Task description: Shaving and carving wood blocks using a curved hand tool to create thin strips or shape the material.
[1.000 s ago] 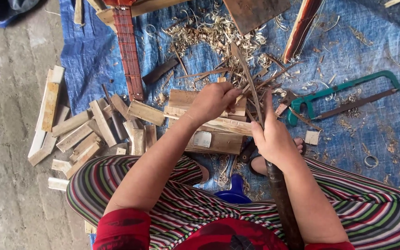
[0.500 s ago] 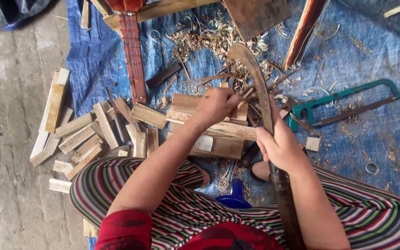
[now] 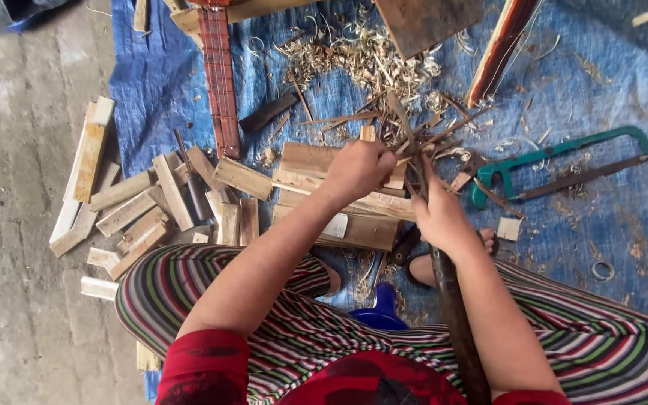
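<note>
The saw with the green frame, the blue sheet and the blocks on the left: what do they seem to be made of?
Saw: probably metal, its frame painted green, with a thin dark blade.
Blue sheet: looks like woven plastic, creased and slightly shiny.
Blocks: pale raw wood, unpainted, with visible grain and rough cut ends.

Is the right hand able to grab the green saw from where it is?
Probably not yet. The right hand is wrapped around a long dark tool, so it isn't free. The green saw lies in the open on the blue tarp to its right, nothing covering it.
</note>
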